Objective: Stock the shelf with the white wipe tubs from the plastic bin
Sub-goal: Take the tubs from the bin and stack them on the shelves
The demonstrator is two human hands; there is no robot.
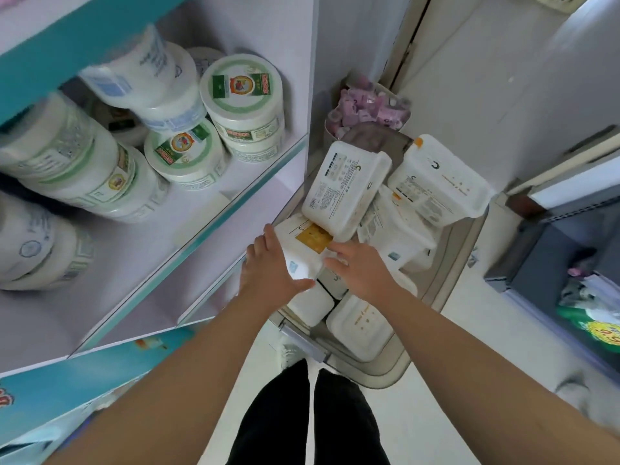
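Note:
A clear plastic bin stands on the floor beside the shelf, filled with several white wipe tubs. One tub with a gold label lies at the bin's left side. My left hand lies over its left edge with straight fingers spread. My right hand reaches onto its right side, fingers extended. Another tub leans upright behind it, and one more tilts at the far right. The pale shelf with a teal edge is to my left.
Round white jars with green labels are stacked on the shelf. A box of pink items sits behind the bin. A grey display unit stands at the right. My legs are below, on the white floor.

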